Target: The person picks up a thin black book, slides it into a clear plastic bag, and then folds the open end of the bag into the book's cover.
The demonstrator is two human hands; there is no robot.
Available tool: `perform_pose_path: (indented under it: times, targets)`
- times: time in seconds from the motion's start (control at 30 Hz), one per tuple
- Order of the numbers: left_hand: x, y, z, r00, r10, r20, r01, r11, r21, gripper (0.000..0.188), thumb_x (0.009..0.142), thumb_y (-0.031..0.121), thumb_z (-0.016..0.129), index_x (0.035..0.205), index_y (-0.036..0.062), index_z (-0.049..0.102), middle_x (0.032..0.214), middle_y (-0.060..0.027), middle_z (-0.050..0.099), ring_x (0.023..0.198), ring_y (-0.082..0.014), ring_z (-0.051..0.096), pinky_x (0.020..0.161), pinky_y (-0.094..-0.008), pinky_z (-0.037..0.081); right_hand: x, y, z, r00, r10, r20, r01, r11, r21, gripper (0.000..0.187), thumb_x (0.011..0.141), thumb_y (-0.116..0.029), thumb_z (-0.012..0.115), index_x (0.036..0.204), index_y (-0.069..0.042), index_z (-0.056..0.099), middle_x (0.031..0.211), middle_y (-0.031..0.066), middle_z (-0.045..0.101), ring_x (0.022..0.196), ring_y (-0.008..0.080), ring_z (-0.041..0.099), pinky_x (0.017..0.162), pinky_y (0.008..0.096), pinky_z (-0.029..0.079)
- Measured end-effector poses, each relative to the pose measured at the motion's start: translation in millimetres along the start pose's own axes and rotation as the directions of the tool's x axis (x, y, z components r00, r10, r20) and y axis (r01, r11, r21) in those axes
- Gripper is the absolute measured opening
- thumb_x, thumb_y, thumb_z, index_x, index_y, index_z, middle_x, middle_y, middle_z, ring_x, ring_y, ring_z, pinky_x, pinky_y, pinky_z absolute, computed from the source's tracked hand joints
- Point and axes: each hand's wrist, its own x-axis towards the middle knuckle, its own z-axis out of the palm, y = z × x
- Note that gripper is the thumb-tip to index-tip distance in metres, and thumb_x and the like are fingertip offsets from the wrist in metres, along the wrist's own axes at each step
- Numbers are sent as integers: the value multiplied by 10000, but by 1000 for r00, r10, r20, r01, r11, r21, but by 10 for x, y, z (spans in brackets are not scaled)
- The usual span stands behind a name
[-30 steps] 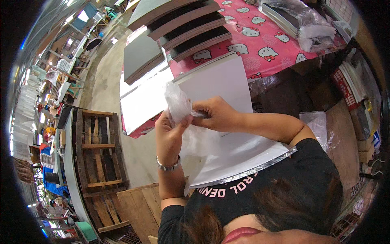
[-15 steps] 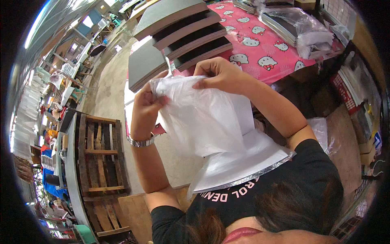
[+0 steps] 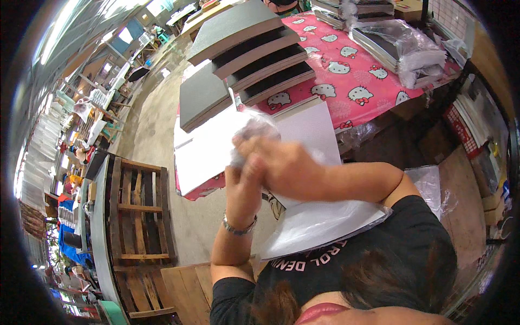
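Note:
My right hand (image 3: 287,167) lies across my left hand (image 3: 244,173), both brought together in front of my chest and blurred by motion. Between them bunches a wad of thin translucent plastic (image 3: 264,123), with the fingers of both hands closed round it; my left fingertips are partly hidden. A wide white sheet wrapped in clear plastic (image 3: 325,222) rests against my body below my forearms. White flat boards (image 3: 203,151) lie at the near table edge just beyond my hands, and another white panel (image 3: 309,127) stands to their right.
Thick dark-covered slabs (image 3: 238,27) form a staggered stack on the table with its pink patterned cloth (image 3: 346,67). Plastic-wrapped slabs (image 3: 390,49) sit at the far right. A wooden pallet (image 3: 138,206) is at left, beside the concrete floor (image 3: 154,114).
The plastic was spread out between my separated hands; now it is crumpled into a wad. My right hand has come down and left across my left hand.

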Motion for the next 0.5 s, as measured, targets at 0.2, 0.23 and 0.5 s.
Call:
perform_pose_path:
  times: [0.2, 0.23, 0.5]
  targets:
    - [211, 189, -500, 991, -114, -68, 113, 993, -19, 258, 863, 212, 649, 1026, 16, 610, 975, -54, 639, 874, -141, 598, 768, -275, 479, 40, 192, -326, 985, 25, -172, 13, 976, 217, 546, 719, -242, 759, 1163, 2, 556, 1181, 161, 582, 1104, 324, 545, 944, 394, 422]
    - [204, 208, -556, 994, -109, -32, 110, 993, 33, 262, 855, 212, 658, 1024, 16, 612, 983, -53, 640, 879, -140, 598, 770, -275, 480, 158, 198, -306, 960, 80, -267, -11, 968, 252, 505, 732, -272, 753, 1133, -16, 582, 1086, 153, 598, 1062, 299, 553, 921, 378, 429]
    - [521, 359, -780, 989, -117, 86, 74, 916, 394, 150, 796, 104, 700, 911, 13, 668, 831, -21, 669, 717, -113, 608, 683, -239, 477, 269, 619, -284, 820, 306, 483, -504, 785, 359, 235, 823, -218, 703, 866, -7, 607, 687, 45, 592, 638, 101, 517, 615, 255, 440]
